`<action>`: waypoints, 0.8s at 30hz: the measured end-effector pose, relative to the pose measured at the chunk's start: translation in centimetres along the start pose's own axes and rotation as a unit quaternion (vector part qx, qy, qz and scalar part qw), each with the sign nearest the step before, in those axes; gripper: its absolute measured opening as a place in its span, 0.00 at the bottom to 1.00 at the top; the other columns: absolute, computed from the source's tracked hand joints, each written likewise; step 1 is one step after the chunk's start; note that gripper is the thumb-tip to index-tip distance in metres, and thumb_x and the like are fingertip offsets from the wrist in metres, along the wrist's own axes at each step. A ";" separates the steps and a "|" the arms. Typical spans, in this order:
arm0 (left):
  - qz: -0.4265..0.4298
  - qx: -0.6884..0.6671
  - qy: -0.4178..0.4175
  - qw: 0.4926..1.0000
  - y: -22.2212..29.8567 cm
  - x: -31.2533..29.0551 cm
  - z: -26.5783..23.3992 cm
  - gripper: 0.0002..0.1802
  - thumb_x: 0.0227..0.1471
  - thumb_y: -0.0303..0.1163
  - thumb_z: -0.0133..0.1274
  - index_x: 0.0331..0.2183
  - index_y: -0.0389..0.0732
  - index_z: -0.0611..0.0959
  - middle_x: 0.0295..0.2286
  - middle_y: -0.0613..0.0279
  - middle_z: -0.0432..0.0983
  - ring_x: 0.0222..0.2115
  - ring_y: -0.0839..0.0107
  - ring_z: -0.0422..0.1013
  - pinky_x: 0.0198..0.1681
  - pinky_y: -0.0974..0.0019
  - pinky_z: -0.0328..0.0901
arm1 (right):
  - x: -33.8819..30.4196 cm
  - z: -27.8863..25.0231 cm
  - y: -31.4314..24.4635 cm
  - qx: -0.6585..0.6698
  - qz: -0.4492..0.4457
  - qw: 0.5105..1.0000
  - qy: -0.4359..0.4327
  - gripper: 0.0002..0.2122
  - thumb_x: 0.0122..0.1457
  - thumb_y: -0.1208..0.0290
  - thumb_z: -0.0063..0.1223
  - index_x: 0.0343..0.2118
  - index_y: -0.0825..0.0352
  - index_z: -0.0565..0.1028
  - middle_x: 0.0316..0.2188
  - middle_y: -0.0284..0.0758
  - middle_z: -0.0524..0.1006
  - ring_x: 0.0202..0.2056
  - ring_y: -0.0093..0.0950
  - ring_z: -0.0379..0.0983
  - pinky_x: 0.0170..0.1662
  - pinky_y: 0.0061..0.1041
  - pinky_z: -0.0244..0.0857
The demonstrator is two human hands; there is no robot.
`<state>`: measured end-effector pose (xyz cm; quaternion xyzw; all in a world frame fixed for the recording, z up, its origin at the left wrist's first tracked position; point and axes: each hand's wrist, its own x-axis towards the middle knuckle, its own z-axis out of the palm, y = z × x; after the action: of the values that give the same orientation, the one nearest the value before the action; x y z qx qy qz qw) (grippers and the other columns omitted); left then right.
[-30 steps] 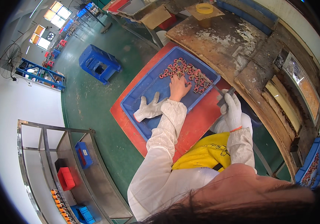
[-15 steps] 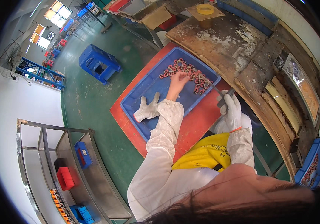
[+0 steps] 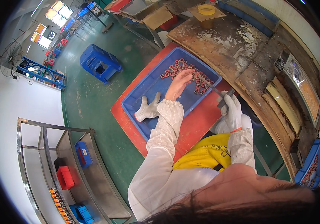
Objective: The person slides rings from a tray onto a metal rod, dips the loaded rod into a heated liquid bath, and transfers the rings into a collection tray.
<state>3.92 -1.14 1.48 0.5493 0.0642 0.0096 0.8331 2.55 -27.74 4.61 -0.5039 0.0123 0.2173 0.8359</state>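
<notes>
A blue tray (image 3: pixel 130 102) holds many small red ring-shaped parts with metal bits (image 3: pixel 201 87), heaped at its far right end. My bare left hand (image 3: pixel 181 85) is over the heap, fingers drawn together by the tip of a long thin metal tool (image 3: pixel 213 87); whatever is between them is too small to make out. My right hand (image 3: pixel 233 111), in a white glove, is closed around the tool's dark handle end at the tray's right side. An off-hand white glove (image 3: pixel 147 108) lies in the tray's near left part, left of my left forearm.
The tray stands on a red board (image 3: pixel 195 125). To the right is a worn wooden workbench (image 3: pixel 219 41) bearing a yellow tape roll (image 3: pixel 206 9). A blue stool (image 3: pixel 100 64) stands on the green floor. A metal shelf (image 3: pixel 89 164) is lower left, a second parts tray (image 3: pixel 312 166) lower right.
My left hand has shifted right, from over the middle of the heap to the tool's tip, and its fingers have straightened. My right hand and the tool hold nearly still.
</notes>
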 end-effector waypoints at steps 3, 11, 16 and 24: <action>-0.002 0.048 -0.029 0.998 0.3 -0.3 0.3 0.18 0.50 0.34 0.55 0.44 0.42 0.74 0.37 0.73 0.69 0.37 0.80 0.63 0.41 0.74 0.57 | -0.1 0.1 -0.1 0.001 0.004 1.000 0.002 0.14 0.58 0.65 0.46 0.42 0.70 0.69 0.26 0.35 0.75 0.13 0.12 0.59 0.15 0.11 0.51; 0.025 0.053 -0.098 0.993 2.0 -1.5 2.2 0.21 0.48 0.32 0.56 0.45 0.42 0.72 0.42 0.67 0.67 0.44 0.76 0.62 0.49 0.70 0.56 | -0.3 0.1 -0.6 0.009 0.002 1.000 -0.002 0.13 0.58 0.66 0.46 0.41 0.69 0.70 0.25 0.33 0.75 0.12 0.10 0.59 0.14 0.08 0.50; -0.005 0.075 -0.101 0.992 1.4 -1.3 1.2 0.21 0.47 0.32 0.58 0.44 0.42 0.72 0.44 0.66 0.67 0.46 0.74 0.61 0.51 0.69 0.55 | -0.3 0.2 -0.6 0.019 0.010 1.000 -0.015 0.12 0.58 0.66 0.46 0.40 0.69 0.70 0.24 0.33 0.75 0.12 0.10 0.59 0.14 0.08 0.50; 0.035 0.072 -0.116 0.990 1.3 -1.3 1.7 0.22 0.47 0.35 0.59 0.44 0.41 0.72 0.45 0.65 0.67 0.47 0.73 0.62 0.52 0.68 0.54 | -0.1 -0.3 -0.4 0.030 0.009 0.999 -0.008 0.13 0.58 0.66 0.47 0.40 0.69 0.70 0.25 0.34 0.76 0.11 0.11 0.59 0.14 0.09 0.49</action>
<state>2.89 -2.29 3.47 0.6075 -0.0513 -0.0297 0.7921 2.67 -28.14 4.80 -0.4765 0.0163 0.2284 0.8488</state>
